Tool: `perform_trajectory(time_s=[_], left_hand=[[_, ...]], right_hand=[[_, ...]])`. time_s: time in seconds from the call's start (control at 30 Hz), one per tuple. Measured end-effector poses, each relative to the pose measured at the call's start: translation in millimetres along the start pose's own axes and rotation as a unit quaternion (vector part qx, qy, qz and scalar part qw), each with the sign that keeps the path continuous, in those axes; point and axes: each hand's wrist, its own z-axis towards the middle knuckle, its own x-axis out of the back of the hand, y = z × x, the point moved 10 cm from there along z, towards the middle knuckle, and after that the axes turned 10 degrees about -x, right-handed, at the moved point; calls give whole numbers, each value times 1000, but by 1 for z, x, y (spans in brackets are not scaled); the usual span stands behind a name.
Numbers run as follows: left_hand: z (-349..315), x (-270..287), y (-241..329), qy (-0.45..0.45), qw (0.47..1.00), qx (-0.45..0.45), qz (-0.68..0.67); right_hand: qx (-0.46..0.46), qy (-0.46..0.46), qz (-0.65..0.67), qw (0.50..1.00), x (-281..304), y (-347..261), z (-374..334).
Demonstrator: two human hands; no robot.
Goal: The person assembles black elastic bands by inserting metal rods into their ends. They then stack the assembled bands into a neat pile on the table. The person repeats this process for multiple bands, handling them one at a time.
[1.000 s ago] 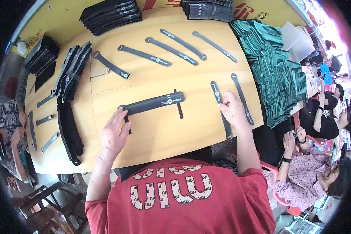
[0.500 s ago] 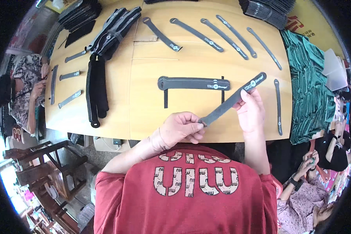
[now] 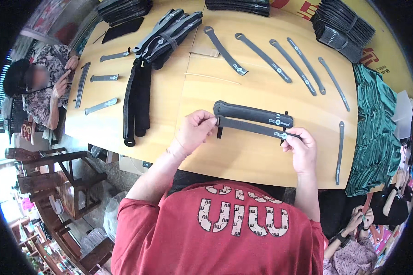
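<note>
A grey hook-and-loop strap (image 3: 252,129) with a white printed mark is stretched level between my two hands. My left hand (image 3: 192,134) pinches its left end between thumb and fingers. At the printed right end, my right hand (image 3: 302,149) grips it with the thumb on top. Just beyond lies a neat stack of similar straps (image 3: 250,112), close behind the held one; whether they touch, I cannot tell. Two narrow black strips pass under the stack; the left strip (image 3: 220,133) pokes out toward me, while the right one is mostly covered.
Single straps lie spread across the back (image 3: 264,59), right (image 3: 340,153) and left (image 3: 104,78) of the table. A tied bundle of grey straps (image 3: 170,40) and long black straps (image 3: 137,103) lie left of centre. Green cloth (image 3: 374,133) is heaped at the right edge. A person (image 3: 48,89) sits at left.
The strap has swung from a steep slant to nearly level and moved over to the stack. My left hand has risen away from my body; my right hand has come down. The view has shifted.
</note>
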Motion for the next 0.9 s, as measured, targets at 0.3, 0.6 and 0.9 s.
perform_trajectory(time_s=[0.3,0.6,0.9], left_hand=[[28,16,14,-15,958,-45,282],[34,13,16,-32,951,-50,304],[34,11,25,-21,924,-74,376]], right_hand=[[56,72,-226,970,2,-10,21],[36,86,-264,960,0,-15,23],[21,95,-292,951,1,-13,27]])
